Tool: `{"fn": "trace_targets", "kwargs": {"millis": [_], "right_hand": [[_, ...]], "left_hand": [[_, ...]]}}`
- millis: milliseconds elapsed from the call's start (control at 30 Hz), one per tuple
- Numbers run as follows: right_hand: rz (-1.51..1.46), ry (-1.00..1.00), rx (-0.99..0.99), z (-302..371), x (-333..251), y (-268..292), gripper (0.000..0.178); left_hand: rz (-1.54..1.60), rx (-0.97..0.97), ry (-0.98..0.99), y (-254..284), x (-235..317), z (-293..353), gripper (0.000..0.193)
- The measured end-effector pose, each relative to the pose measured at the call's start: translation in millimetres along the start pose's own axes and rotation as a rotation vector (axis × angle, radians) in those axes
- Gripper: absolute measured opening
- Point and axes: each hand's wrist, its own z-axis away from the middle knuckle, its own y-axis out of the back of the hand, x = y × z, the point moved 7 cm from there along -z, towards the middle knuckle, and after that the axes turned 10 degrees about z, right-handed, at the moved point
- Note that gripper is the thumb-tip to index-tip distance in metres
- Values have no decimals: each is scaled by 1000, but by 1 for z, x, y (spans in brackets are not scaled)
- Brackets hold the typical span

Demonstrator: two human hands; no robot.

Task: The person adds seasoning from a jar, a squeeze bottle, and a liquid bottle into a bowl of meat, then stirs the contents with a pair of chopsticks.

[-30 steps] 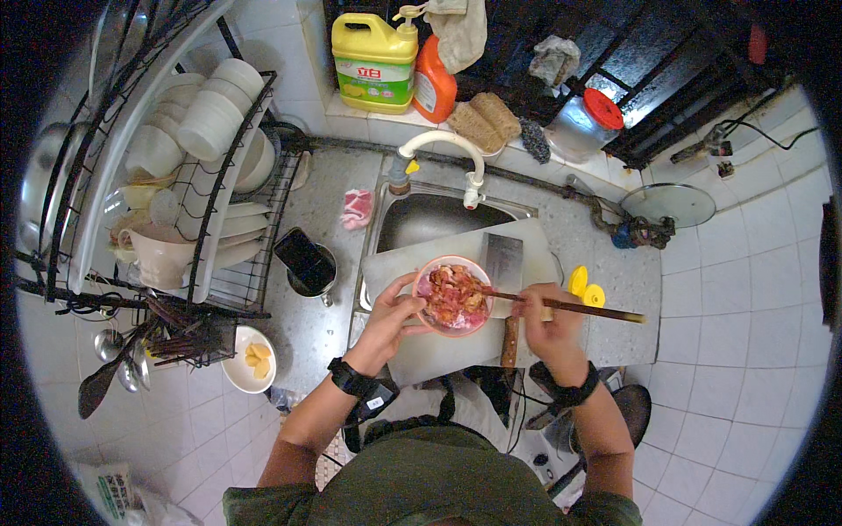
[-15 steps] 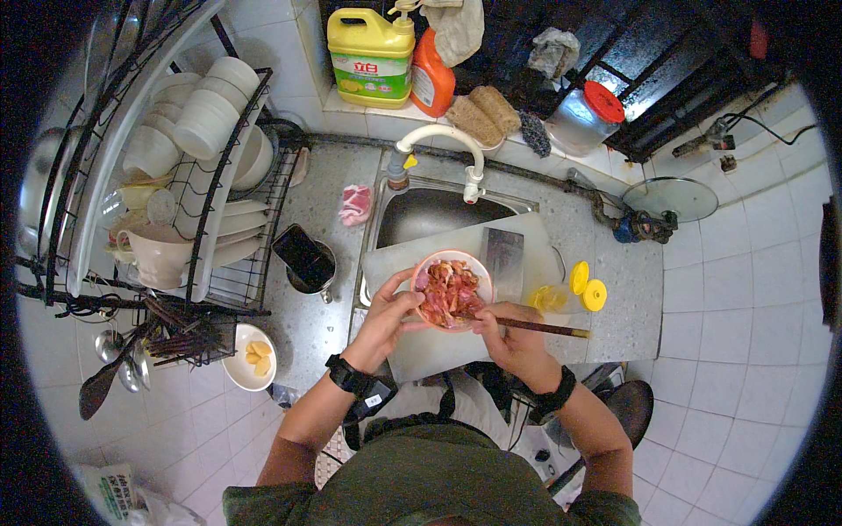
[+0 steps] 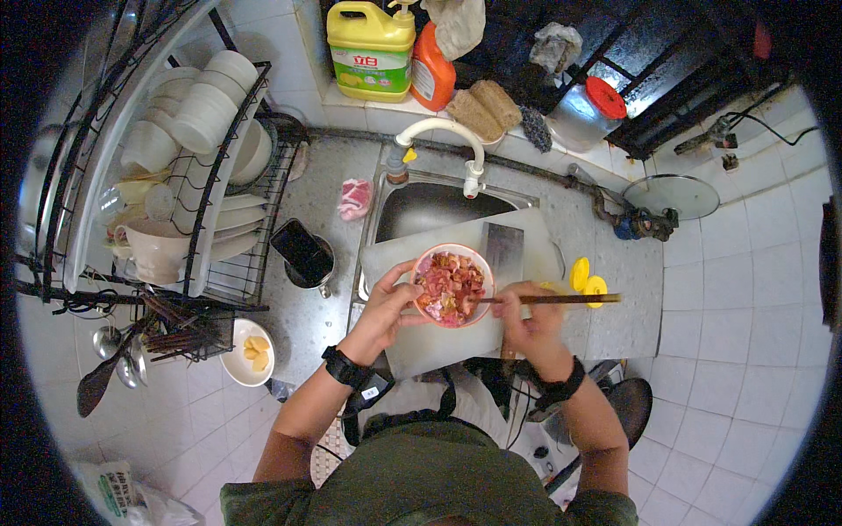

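Observation:
My left hand (image 3: 386, 305) grips the side of a small bowl (image 3: 481, 260) with a pinkish rim, thumb over its edge. Cut raw meat (image 3: 452, 285), reddish with brown seasoning, fills it. From the right, my right hand (image 3: 529, 323) is closed around dark chopsticks (image 3: 574, 299), whose tips reach into the meat. The hand is slightly blurred. Below the bowl lies a white cutting board (image 3: 438, 351), partly over the sink (image 3: 430, 217). A cleaver (image 3: 503, 250) rests on the board just right of the bowl.
Left of the sink are a piece of raw meat (image 3: 355, 199) and a pot with a black phone (image 3: 301, 250) on top. A dish rack (image 3: 219, 175) stands farther left, above a bowl of yellowish pieces (image 3: 254, 352). A faucet (image 3: 438, 124) arches over the sink. Yellow caps (image 3: 595, 289) are at right.
My right hand has shifted right, and the chopsticks have swung from slanting down to nearly level. The meat is rearranged. My left hand keeps the bowl in about the same place.

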Motion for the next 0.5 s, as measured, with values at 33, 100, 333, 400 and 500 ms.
{"fn": "trace_targets", "kwargs": {"millis": [33, 100, 333, 400, 500], "right_hand": [[9, -1, -2, -4, 2, 8, 9], [-197, -135, 14, 0, 12, 13, 8], [-12, 32, 20, -8, 5, -12, 8], [-26, -13, 8, -14, 15, 0, 6], [-107, -86, 21, -15, 22, 2, 3]], "left_hand": [[5, -20, -11, -2, 3, 0, 44], [16, -29, -17, 1, 4, -1, 44], [20, -85, 9, -5, -4, -4, 46], [21, -94, -6, -1, 0, -3, 46], [4, -117, -22, -6, 2, -4, 46]]}}
